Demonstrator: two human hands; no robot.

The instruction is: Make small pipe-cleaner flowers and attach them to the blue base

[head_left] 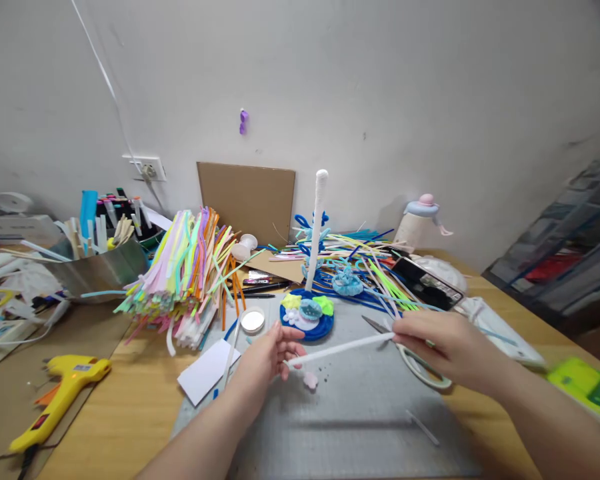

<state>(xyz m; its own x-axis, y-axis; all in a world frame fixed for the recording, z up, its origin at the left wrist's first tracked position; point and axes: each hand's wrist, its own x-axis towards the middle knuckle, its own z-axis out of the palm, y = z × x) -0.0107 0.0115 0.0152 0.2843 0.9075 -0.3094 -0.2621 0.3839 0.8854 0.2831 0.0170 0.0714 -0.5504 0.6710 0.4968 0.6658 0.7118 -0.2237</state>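
Note:
A white pipe cleaner (345, 349) is stretched between my two hands above the grey cutting mat (360, 427). My left hand (275, 353) pinches its left end, fingers curled. At the other end, my right hand (430, 340) grips it between thumb and fingers. Just beyond stands a craft piece with a round blue base (323, 331), yellow and green tufts, and an upright white post (316, 233) with blue loops around it. Scissors (420, 370) lie partly under my right hand. A small pale pink piece (311, 380) rests on the mat.
Bundled coloured pipe cleaners (180, 267) stand at left, with loose ones (375, 267) spread behind the craft piece. A yellow glue gun (63, 393) lies far left. White card (207, 373) and a small round white container (253, 321) sit near my left hand. A bottle (416, 223) stands at back right.

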